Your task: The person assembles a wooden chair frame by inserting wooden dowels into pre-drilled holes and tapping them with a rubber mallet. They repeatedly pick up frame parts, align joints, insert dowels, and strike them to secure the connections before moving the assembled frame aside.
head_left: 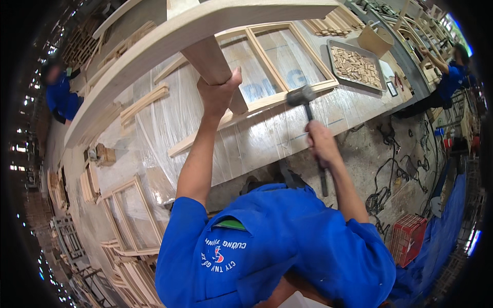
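Observation:
My left hand is wrapped round a wooden post, part of a raised wooden piece whose long beam crosses the upper part of the view. The post's lower end comes down over the near rail of a flat wooden frame; whether they touch I cannot tell. My right hand is closed on the handle of a mallet with a dark handle and a grey head. In the view, the mallet head overlaps the frame's near rail.
Plastic film covers the worktable. At the back right stand a metal tray of short wooden dowels and a tan bucket. Loose wood strips lie left. Cables and a red crate are on the floor; two other people work nearby.

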### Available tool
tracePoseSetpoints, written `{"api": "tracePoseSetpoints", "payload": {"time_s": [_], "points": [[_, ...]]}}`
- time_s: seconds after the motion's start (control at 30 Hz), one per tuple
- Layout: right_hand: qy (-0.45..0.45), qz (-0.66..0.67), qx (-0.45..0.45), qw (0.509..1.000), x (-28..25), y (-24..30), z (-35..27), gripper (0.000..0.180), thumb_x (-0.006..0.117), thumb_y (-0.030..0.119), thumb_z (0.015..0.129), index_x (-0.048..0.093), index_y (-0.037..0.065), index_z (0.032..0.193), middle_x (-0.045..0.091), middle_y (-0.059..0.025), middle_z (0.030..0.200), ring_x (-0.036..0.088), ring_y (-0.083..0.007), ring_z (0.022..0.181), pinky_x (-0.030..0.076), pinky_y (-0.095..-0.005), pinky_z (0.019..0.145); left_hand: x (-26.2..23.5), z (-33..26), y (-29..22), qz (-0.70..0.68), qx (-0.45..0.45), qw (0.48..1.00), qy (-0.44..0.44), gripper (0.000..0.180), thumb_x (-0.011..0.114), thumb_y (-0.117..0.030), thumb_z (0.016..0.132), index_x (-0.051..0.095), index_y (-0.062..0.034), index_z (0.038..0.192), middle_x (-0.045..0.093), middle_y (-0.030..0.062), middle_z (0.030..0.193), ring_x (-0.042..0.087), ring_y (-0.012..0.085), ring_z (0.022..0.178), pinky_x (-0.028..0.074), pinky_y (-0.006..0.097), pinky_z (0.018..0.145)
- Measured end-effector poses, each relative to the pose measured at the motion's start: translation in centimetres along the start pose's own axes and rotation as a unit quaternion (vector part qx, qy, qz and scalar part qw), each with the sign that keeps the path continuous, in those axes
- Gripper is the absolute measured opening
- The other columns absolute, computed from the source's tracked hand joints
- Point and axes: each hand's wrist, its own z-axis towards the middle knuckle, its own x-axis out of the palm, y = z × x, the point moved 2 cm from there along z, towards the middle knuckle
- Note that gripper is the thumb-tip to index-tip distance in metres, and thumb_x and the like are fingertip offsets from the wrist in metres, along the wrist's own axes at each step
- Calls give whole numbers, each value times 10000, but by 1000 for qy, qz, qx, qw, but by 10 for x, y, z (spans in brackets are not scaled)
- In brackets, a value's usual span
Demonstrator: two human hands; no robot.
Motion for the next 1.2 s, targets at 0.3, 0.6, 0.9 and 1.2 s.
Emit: {"api": "tracePoseSetpoints", "payload": {"time_s": [0.3,0.6,0.9,1.2], "points": [[-46,-188,-185,963,38,98,-85,387,470,426,1127,584,83,988,480,-4,691,470,-122,560,420,-327,492,0,-4,10,-23,49,999,-3,184,839,-138,857,690,-32,875,717,39,750,682,108,688,553,296,641],[-106,-575,-231,777,28,317,-249,355,436,371,1136,588,52,1101,554,-57,790,530,-121,643,462,-291,518,0,-10,-10,-70,29,997,19,343,872,-178,831,642,-19,1030,688,23,838,640,101,751,546,288,689],[-29,-654,-251,713,190,356,-127,358,403,317,1145,593,21,1214,627,-110,889,591,-119,726,503,-256,543,-10,-8,-12,-75,10,995,58,456,884,-282,809,662,-7,1097,728,72,881,687,154,794,565,323,734],[-123,-631,-141,753,79,367,-263,377,395,322,1147,600,26,1259,628,-105,879,572,-124,685,504,-259,543,-9,-13,4,-130,24,981,141,431,919,-287,843,674,-24,1081,702,31,908,650,126,829,549,301,750]]}}
